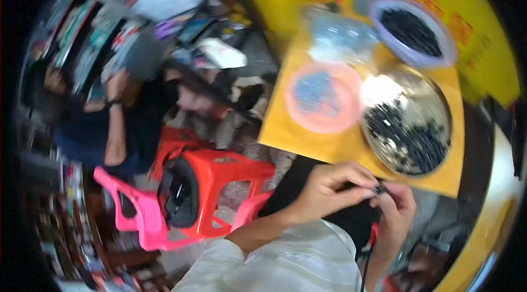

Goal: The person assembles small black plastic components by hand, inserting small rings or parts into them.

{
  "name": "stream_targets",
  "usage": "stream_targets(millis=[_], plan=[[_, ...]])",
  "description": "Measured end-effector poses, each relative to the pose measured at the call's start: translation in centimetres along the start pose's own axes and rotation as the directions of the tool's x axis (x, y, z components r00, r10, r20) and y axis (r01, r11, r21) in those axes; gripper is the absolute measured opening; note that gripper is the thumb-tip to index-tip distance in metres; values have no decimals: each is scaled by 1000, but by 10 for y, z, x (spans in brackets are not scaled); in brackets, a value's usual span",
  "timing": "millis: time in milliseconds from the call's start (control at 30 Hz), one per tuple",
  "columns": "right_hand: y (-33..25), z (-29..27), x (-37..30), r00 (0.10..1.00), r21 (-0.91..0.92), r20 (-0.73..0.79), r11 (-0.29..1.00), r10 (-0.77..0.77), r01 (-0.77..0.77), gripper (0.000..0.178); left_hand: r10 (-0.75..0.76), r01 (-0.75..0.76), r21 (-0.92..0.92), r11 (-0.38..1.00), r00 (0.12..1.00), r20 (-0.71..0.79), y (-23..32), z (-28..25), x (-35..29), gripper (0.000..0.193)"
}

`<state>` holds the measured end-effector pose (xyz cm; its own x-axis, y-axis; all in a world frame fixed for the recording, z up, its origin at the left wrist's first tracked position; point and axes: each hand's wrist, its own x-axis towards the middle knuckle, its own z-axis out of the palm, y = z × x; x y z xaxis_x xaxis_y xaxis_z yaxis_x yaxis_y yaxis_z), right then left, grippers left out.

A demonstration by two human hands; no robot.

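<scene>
My left hand and my right hand meet just off the near edge of the yellow tabletop. Between their fingertips is a small black part, pinched from both sides; its exact shape is too blurred to tell. Beyond my right hand, a round shiny metal tray holds many small black cylindrical pieces. To its left lies a pink plate with a heap of small light-blue pieces.
A lavender bowl of black pieces and a clear plastic bag with bluish contents stand at the table's far side. Left are a red plastic stool bearing a black object, a pink chair, and another person.
</scene>
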<state>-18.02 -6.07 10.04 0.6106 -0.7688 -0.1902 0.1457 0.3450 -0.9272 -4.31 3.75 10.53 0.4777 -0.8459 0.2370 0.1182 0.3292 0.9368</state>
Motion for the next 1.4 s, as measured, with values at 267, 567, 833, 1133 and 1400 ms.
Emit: stream_targets(millis=[267,567,833,1133,1400], plan=[[6,7,-3,971,-9,192,989,-143,148,19,128,-126,33,992,989,-69,1,-6,-17,11],[-8,20,-37,970,-56,172,982,-170,181,14,315,-312,128,941,949,-6,16,1,-34,13],[-8,21,-66,964,-124,-49,959,-262,255,11,567,-567,428,703,811,144,8,18,-45,27],[4,-19,-49,996,394,72,919,-52,19,12,374,-431,443,786,902,215,-5,33,-31,41],[-8,-79,-31,971,357,-210,915,-115,186,12,109,-114,715,690,993,52,-40,0,6,15]])
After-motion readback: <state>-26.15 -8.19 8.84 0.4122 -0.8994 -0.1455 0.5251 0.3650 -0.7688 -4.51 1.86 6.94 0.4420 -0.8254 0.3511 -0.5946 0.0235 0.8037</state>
